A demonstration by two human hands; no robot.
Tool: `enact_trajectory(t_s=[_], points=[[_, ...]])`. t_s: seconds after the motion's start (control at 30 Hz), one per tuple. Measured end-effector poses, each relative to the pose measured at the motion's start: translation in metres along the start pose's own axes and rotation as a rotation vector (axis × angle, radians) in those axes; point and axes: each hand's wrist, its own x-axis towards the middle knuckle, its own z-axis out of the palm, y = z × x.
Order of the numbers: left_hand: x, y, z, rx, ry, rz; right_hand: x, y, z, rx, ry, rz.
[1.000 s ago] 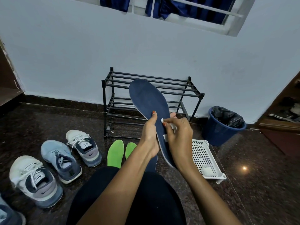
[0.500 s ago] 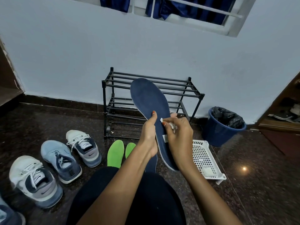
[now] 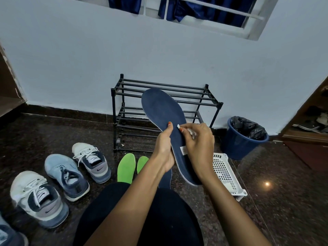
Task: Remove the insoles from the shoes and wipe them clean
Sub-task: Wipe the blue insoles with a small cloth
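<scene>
Insole (image 3: 162, 110) — between left grip (image 3: 164, 148), right grip (image 3: 199, 144) and wipe (image 3: 178, 126)

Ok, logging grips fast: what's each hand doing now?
Left hand: holds the navy insole.
Right hand: pinches a white wipe against it.

We list:
- one navy insole (image 3: 163, 110), held tilted with the toe up, a white label near its heel
- a crumpled white wipe (image 3: 192, 133) against its middle
- a second navy insole (image 3: 166, 180) and two green insoles (image 3: 126, 167), flat on the floor
- three laced trainers (image 3: 67, 176), upright in a row to their left
</scene>
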Motion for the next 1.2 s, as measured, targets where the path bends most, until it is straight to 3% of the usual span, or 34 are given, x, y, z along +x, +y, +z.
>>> enact_trajectory(t_s=[0.4,0.63,1.0,1.2], points=[[0.005,0.007,-0.006,-0.040,-0.047,-0.013,-0.045,0.003,-0.005,0.037,-0.094,-0.049],[0.002,0.005,-0.003,-0.021,-0.095,-0.035,-0.012,0.007,-0.004,-0.063,-0.003,0.000],[0.008,0.009,-0.009,-0.114,-0.105,0.007,-0.044,0.007,-0.014,0.155,-0.106,0.053],[0.000,0.010,-0.001,-0.050,-0.189,-0.019,-0.038,-0.001,-0.015,0.243,0.006,0.128]])
